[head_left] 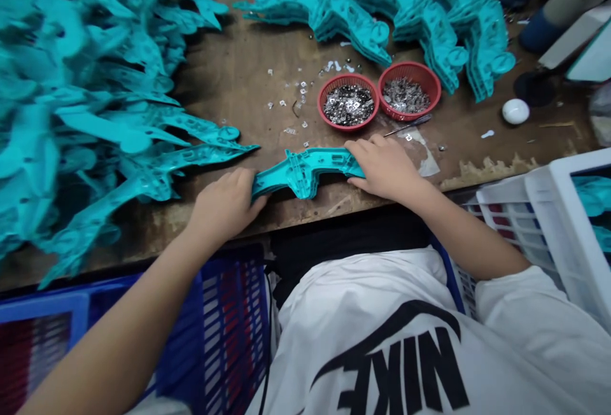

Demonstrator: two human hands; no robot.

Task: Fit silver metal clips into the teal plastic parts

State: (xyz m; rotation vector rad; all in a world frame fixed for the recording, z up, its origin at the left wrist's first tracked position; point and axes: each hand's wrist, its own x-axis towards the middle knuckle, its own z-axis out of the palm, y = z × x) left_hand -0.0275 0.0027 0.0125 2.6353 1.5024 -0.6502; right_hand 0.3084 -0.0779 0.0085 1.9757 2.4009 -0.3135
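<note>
A curved turquoise plastic part lies crosswise at the table's front edge, ribbed in its middle. My left hand is closed around its left end, and my right hand grips the right end. The fingers cover both tips of the part. Just beyond my right hand stand two red baskets, one with small shiny metal pieces and another with similar pieces. A thin tool with a dark shaft rests in front of them.
A big heap of turquoise parts covers the table's left side. Stacked turquoise parts lie at the back. A white ball-like object sits at right. A white crate and a blue crate flank my lap.
</note>
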